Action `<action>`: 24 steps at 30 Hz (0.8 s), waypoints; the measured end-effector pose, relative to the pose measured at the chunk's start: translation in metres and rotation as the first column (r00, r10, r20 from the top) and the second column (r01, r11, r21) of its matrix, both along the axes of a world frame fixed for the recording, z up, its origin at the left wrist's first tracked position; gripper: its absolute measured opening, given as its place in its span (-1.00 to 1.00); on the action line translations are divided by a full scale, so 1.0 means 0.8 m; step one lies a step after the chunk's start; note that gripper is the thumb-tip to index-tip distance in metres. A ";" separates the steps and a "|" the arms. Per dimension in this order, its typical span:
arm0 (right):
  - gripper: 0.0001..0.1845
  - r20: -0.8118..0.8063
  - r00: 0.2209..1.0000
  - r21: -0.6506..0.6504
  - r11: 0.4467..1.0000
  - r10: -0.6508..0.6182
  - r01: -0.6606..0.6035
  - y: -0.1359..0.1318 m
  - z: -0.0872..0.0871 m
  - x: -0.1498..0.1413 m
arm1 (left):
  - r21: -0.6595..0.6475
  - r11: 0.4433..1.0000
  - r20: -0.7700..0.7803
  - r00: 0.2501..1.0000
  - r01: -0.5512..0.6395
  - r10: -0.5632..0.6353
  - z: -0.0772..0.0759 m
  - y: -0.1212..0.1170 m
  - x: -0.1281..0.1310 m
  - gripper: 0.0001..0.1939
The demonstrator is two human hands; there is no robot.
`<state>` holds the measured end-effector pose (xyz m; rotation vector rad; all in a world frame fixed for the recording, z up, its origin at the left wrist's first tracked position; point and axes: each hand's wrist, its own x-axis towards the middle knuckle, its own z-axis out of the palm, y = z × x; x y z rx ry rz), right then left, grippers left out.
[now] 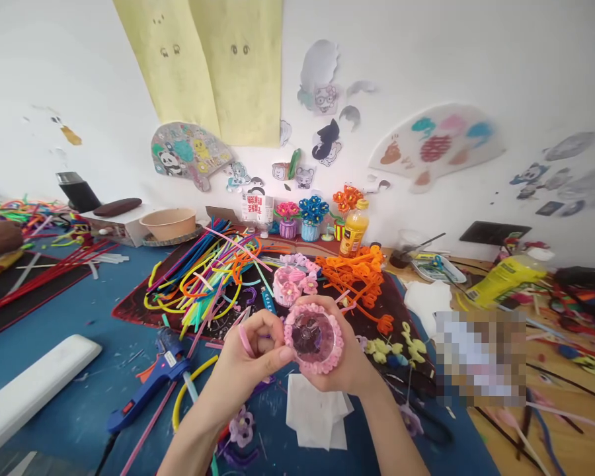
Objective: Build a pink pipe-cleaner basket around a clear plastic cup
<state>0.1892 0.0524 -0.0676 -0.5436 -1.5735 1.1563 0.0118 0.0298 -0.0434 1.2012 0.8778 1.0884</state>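
- In the head view, the right hand (344, 350) wraps around a pink-rimmed cup (338, 334), a clear, hollow piece with fluffy pink edging, its opening turned up toward the camera.
- The left hand (258, 347) has its fingers curled and its thumb and forefinger pinched at the left side of that rim; a pink strip (245, 341) loops by its fingers.
- The cup is held above the middle of the desk (99, 311), nearer the front edge than the wall.
- Just beyond the hands, a pink flowered piece (283, 285) sits on a dark mat (133, 307), beside heaped orange fuzzy flowers (371, 284).
- A heap of multicolored fuzzy stems (203, 277) covers the mat's left part.
- White tissues (317, 413) lie below the cup, toward the desk's front edge, with a purple flower (241, 426) to their left.
- A blue glue gun (161, 387) lies left of the left hand; a long white object (39, 390) lies nearer the desk's front left corner.
- Along the far edge by the wall stand pink flowers (287, 211), blue flowers (314, 209) and orange flowers (347, 198) in small pots, and an orange bottle (354, 233).
- A yellow bottle (506, 277) leans toward the far right corner; a pixelated patch hides what lies below it.
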 end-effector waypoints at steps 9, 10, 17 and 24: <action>-0.17 0.021 1.000 0.059 0.998 0.002 -0.004 0.002 -0.002 0.003 | -0.048 0.998 -0.024 0.999 0.026 -0.027 0.004 0.001 0.003 -0.61; -0.19 0.026 1.000 0.056 0.998 0.000 -0.001 0.002 -0.001 0.003 | -0.055 0.998 -0.028 0.999 0.024 -0.025 0.004 0.001 0.003 -0.61; -0.25 0.034 0.999 0.051 0.999 0.008 -0.010 0.004 0.000 0.005 | -0.111 0.991 -0.016 0.997 0.073 -0.075 0.009 0.000 0.001 -0.55; -0.26 0.025 0.999 0.027 0.999 0.022 -0.023 0.003 0.002 0.007 | -0.113 0.991 -0.023 0.997 0.068 -0.071 0.006 0.002 0.002 -0.58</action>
